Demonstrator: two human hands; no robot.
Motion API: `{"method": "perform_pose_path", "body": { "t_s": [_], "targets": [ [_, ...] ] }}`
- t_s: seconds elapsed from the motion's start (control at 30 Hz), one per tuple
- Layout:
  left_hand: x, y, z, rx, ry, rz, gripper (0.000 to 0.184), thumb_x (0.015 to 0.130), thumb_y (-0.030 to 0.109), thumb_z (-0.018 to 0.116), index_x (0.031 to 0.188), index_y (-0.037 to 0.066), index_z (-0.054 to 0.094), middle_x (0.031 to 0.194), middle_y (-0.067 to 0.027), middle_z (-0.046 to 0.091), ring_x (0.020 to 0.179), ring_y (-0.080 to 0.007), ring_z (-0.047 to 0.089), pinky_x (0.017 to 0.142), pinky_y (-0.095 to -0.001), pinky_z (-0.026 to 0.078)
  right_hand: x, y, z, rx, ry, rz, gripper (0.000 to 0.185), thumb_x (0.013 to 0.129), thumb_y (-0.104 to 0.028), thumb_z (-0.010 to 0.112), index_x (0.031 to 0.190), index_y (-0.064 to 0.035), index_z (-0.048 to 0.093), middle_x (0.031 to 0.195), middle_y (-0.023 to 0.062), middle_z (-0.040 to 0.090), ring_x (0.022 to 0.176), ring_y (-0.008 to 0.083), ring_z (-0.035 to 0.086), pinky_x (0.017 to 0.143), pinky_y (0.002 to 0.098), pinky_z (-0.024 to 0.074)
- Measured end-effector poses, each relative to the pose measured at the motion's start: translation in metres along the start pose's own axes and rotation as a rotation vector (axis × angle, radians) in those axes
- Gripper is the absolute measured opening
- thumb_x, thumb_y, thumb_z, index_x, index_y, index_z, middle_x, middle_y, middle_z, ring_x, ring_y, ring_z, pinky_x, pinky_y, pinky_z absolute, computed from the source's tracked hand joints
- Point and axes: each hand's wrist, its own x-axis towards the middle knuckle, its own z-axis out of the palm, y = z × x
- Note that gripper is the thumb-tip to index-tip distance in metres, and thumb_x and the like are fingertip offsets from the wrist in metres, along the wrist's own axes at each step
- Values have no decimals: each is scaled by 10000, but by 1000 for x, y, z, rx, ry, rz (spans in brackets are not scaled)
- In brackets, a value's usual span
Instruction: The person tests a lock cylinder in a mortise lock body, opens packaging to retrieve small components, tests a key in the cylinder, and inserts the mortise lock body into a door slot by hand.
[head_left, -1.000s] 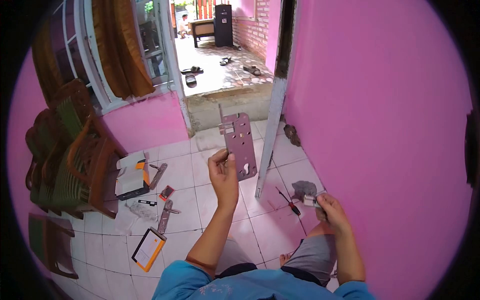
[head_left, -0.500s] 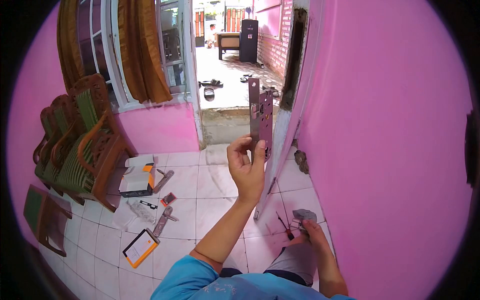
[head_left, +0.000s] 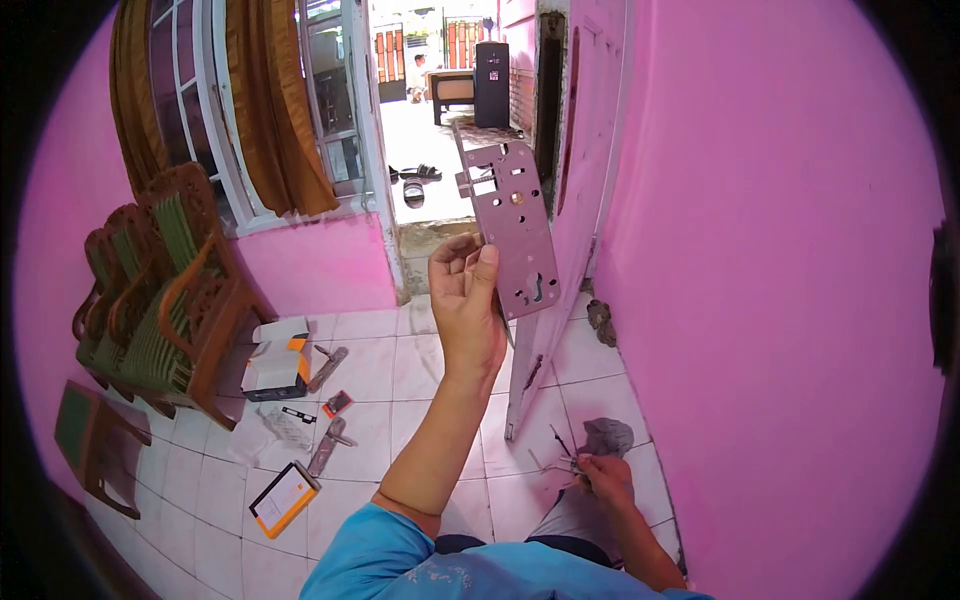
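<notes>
My left hand [head_left: 466,305] holds up a mortise lock [head_left: 520,235], its thumb on the case's lower left edge. The broad flat side of the lock, with several holes, faces me, and its latch points left. My right hand [head_left: 608,480] is low by my knee, fingers closed round something small and metallic that I cannot make out. Beside those fingers shows the dark shaft of a screwdriver [head_left: 561,438]; its handle is mostly hidden. A grey cloth [head_left: 607,436] lies on the floor just beyond that hand.
The open door [head_left: 585,130] stands ahead with a dark slot in its edge. Left on the tiles are an open box [head_left: 275,365], two handle plates [head_left: 326,448], a strike plate [head_left: 298,414] and an orange-edged box [head_left: 284,498]. Wooden chairs [head_left: 180,290] line the window wall. Outside, a person sits.
My left hand has turned the lock from nearly edge-on to broad side facing me, shifting slightly left and up. My right hand has moved a little left and down, over the screwdriver's handle.
</notes>
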Motion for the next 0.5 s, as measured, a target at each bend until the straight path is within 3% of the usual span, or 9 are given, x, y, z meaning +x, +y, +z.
{"method": "perform_pose_path", "body": {
  "t_s": [0.07, 0.27, 0.4, 0.5],
  "targets": [
    [2, 2, 0, -5, 9, -18, 350, 990, 95, 654, 1265, 31, 446, 1216, -97, 555, 1107, -158, 570, 984, -296, 476, -12, -19, 8, 430, -39, 180, 308, 1016, -309, 618, 869, -39, 630, 595, 11, 505, 473, 125, 454, 449, 285, 340],
    [2, 6, -1, -13, -1, -6, 368, 985, 91, 664, 1268, 30, 437, 1203, -104, 560, 1105, -151, 564, 997, -296, 468, -2, 28, 25, 588, -53, 175, 324, 1012, -355, 619, 862, -69, 599, 614, -4, 484, 473, 125, 432, 451, 290, 330],
    [5, 9, 3, 49, -14, 82, 367, 980, 99, 670, 1263, 33, 447, 1156, -97, 570, 1076, -159, 591, 960, -302, 497, -8, 32, 27, 432, -13, 167, 323, 1008, -373, 627, 881, -78, 594, 621, -15, 482, 476, 120, 428, 449, 288, 323],
    [15, 13, 6, 114, 12, 100, 351, 981, 89, 663, 1251, 28, 447, 1156, -96, 558, 1080, -166, 590, 944, -311, 511, -9, 41, 33, 523, -26, 166, 318, 1006, -377, 633, 884, -85, 591, 611, -22, 478, 473, 112, 422, 446, 284, 318]
  ]
}}
